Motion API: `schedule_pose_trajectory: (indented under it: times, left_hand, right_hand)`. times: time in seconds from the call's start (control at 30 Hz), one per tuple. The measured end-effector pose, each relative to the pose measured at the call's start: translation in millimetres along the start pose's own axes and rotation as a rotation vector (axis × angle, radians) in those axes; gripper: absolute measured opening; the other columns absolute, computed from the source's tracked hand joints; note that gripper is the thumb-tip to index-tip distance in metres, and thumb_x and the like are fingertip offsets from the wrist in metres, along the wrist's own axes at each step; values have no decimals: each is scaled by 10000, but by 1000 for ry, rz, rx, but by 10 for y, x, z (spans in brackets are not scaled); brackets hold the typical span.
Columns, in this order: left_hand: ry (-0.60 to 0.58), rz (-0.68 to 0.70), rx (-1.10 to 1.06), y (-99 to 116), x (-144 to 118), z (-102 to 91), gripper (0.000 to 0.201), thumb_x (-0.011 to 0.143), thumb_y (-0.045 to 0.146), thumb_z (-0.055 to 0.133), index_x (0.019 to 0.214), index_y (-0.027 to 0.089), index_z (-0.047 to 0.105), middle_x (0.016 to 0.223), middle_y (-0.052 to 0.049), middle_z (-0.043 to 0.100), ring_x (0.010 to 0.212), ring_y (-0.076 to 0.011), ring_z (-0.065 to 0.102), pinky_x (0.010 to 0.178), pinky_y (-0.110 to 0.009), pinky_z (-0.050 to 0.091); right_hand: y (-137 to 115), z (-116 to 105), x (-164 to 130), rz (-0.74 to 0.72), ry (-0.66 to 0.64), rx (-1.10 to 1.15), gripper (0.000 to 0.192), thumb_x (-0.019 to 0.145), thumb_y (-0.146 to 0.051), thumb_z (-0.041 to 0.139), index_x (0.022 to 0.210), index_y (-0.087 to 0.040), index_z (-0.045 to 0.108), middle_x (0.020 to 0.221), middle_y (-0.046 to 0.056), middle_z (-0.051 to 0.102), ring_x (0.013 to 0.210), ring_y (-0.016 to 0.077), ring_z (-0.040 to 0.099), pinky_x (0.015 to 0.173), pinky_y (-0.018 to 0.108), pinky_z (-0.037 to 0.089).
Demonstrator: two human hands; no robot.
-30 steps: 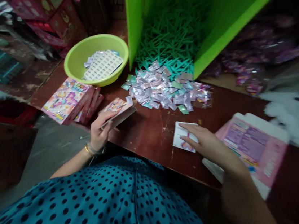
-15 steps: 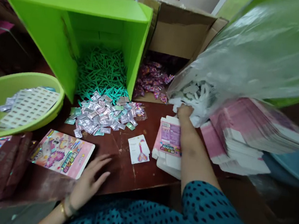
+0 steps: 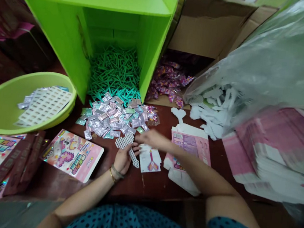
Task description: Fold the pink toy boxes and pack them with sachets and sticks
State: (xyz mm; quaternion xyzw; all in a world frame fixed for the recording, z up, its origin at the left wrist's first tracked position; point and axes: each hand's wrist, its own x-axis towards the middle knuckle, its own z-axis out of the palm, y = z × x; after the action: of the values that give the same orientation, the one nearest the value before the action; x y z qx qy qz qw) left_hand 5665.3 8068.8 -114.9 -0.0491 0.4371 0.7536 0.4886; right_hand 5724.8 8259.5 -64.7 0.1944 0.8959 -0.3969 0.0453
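Both hands now meet at the table's (image 3: pixel 121 184) middle, which differs from half a second ago: your right hand (image 3: pixel 149 138) has come out of the plastic bag (image 3: pixel 271 62) and your left hand (image 3: pixel 123 158) has lifted off the bare wood. Two white pegboards (image 3: pixel 129 147) now sit between them, just below the sachet pile (image 3: pixel 115 118) and touching the card (image 3: pixel 150 161). By my reading, the fetch from the bag is done and you are gathering loose parts beside the card.

Left hand: palm turned inward, fingers curled around the lower pegboard, wrist with bangle on the table. Grip looks light, a pinch rather than a fist.

Right hand: forearm crosses over the flat box (image 3: pixel 189 148), fingers reach left to the upper pegboard. Motion blur; you cannot tell whether it pinches or only touches.
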Motion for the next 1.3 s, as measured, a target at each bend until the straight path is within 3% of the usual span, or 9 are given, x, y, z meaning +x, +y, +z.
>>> schedule_pose_trajectory:
  times: [0.13,0.23,0.33,0.47,0.67,0.73,0.87,1.0,1.3]
  left_hand:
    - [40,-123,33,103,-51,-67,149,809,241,761,834,98,728,859,-99,766,602,-122,683,540,-205,527]
    - [-3,-172,48,161,-138,-163,177,822,262,773,900,109,732,962,-120,772,696,-146,725,596,-218,572]
    - [-28,-150,76,230,-183,-285,285,786,320,835,962,119,737,933,-108,766,710,-143,719,584,-200,553]
    - [-89,-137,107,263,-198,-287,443,748,449,875,980,97,740,723,-54,712,564,-93,619,513,-172,468]
    - [-199,-76,-6,123,-185,-24,534,742,548,860,1045,127,730,980,-91,778,900,-219,747,816,-316,584]
    - [-110,-125,47,127,-181,-40,496,754,528,850,966,95,734,811,-88,768,785,-221,749,757,-318,588]
    - [-32,-244,45,235,-257,-196,487,852,541,753,946,63,738,700,-97,738,660,-206,727,676,-315,590]
    - [-120,-265,40,322,-411,-332,362,773,292,851,1034,68,741,861,-118,782,780,-219,755,797,-341,607]
    - [-21,-137,-34,292,-391,-495,296,754,210,836,998,101,711,952,-94,796,767,-170,734,743,-295,598]
  right_hand:
    - [47,-808,1016,391,565,18,330,969,-440,592,919,-144,726,900,160,770,1024,273,698,920,351,516]
    - [80,-1247,1310,413,620,190,249,966,-339,569,977,-137,715,861,134,768,960,244,718,875,342,557]
    - [203,-1441,1011,356,650,299,255,964,-292,491,1033,-148,691,910,102,764,897,209,723,813,330,597]
    - [379,-1131,71,137,649,624,320,937,-376,467,1087,-169,660,1048,122,745,985,226,707,824,365,612]
    - [35,332,-900,39,105,600,408,863,-596,640,834,-192,695,989,78,763,910,226,703,828,363,569]
    - [1,415,-835,46,179,453,406,877,-587,630,863,-192,725,968,62,770,906,219,697,850,355,547]
    - [105,-97,-297,75,498,74,275,931,-400,597,1001,-182,748,1047,76,775,947,217,687,911,341,509]
    - [16,-384,355,25,400,-242,234,947,-269,568,1043,-195,768,1092,90,776,1005,238,682,944,331,487]
    - [198,-151,1070,426,446,-377,379,939,-124,527,1281,-28,659,1313,283,661,1224,314,605,1024,408,478]
